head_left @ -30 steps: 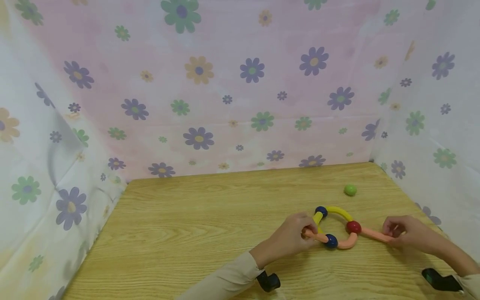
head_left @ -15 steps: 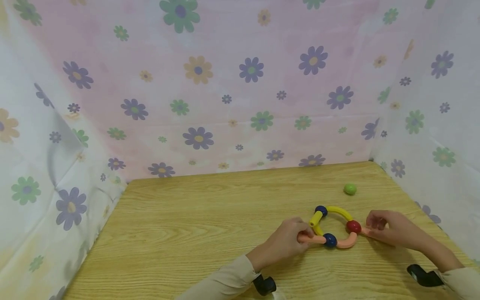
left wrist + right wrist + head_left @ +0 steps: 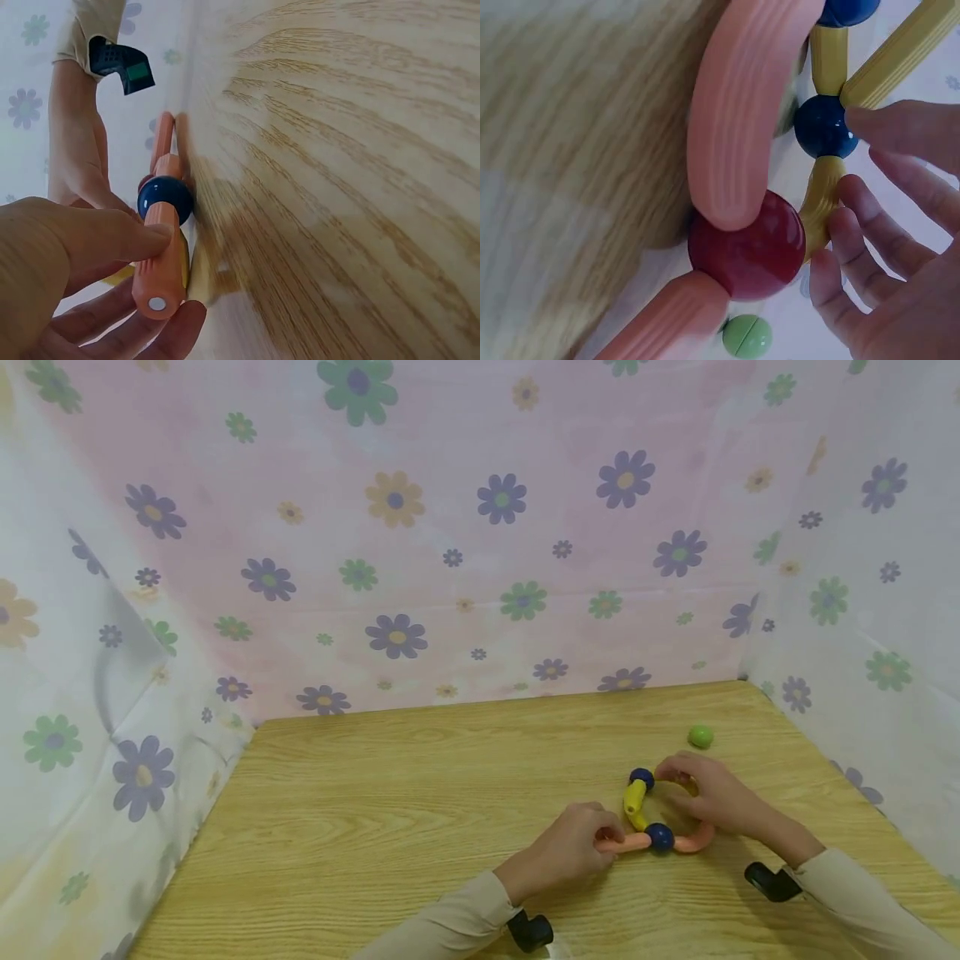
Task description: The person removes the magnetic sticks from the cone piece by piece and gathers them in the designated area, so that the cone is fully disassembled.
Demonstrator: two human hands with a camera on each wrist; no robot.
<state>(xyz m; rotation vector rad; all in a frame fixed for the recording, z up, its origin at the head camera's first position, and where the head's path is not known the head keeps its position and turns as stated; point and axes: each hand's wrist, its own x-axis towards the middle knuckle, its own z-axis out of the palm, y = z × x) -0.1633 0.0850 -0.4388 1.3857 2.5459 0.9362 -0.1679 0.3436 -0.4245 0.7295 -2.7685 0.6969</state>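
My left hand (image 3: pixel 573 843) pinches a straight orange magnetic rod (image 3: pixel 161 262), thumb on top and fingers beneath. That rod joins the near blue ball (image 3: pixel 660 837) of a ring of rods and balls. My right hand (image 3: pixel 720 793) reaches over the ring's right side; its thumb is at the far blue ball (image 3: pixel 826 127) and its loosely bent fingers lie along a curved yellow rod (image 3: pixel 821 195). A straight yellow rod (image 3: pixel 634 795) juts from the far blue ball. A red ball (image 3: pixel 748 247) joins a curved orange rod (image 3: pixel 731 120) and another straight orange rod (image 3: pixel 667 322).
A loose green ball (image 3: pixel 701 737) lies behind the ring on the wooden table (image 3: pixel 420 793). Flowered cloth (image 3: pixel 450 527) hangs at the back and both sides. A black camera (image 3: pixel 772 882) sits on the right wrist, another (image 3: pixel 531 932) on the left.
My right hand has let go of the straight orange rod at the red ball and moved left and back over the ring. The left hand keeps its rod, having shifted slightly left.
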